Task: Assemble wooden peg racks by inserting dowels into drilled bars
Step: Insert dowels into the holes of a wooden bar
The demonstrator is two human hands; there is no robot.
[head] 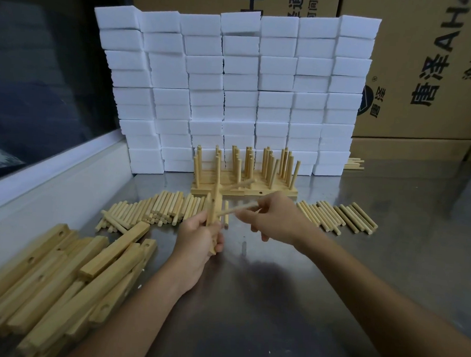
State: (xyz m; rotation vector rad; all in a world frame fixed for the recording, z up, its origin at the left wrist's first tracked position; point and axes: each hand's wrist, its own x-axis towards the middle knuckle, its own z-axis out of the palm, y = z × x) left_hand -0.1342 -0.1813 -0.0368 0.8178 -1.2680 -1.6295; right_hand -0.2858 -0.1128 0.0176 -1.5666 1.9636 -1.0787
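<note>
1. While finished racks (243, 188) stand behind, the left hand (198, 237) grips a bar (213, 207) upright above the table (277, 303).
2. Right hand (274, 220) pinches a dowel (237, 209) at its hole — not seated.
3. Bars (60, 273) and dowels (156, 209) remain — much left.

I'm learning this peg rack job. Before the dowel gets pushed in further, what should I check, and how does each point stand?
1. Left hand grips the bar upright: ok.
2. Right hand pinches the dowel: ok.
3. Dowel tip meets the bar: ok.
4. Dowel seated fully: cannot tell.
5. Spare dowels within reach: ok.
6. Finished racks out of the way: ok.
</note>
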